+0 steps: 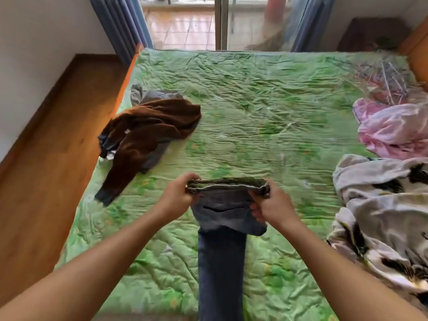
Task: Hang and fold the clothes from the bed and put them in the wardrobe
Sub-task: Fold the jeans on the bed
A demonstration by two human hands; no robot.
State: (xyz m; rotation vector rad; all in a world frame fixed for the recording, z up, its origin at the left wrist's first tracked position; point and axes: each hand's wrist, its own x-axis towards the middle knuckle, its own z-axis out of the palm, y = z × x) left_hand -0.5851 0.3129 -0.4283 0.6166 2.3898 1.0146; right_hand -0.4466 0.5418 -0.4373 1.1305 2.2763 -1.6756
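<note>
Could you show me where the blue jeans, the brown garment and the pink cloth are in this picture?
Blue denim jeans (221,251): head view, on the leg below the waistband.
Brown velvety garment (148,133): head view, on its crumpled middle.
Pink crumpled cloth (393,128): head view, on its upper folds.

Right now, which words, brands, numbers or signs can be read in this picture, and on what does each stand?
No text can be read.
Brown garment: small pale patch, perhaps a tag, too blurred to read.
Jeans, held by left hand and right hand: no label shows.
</note>
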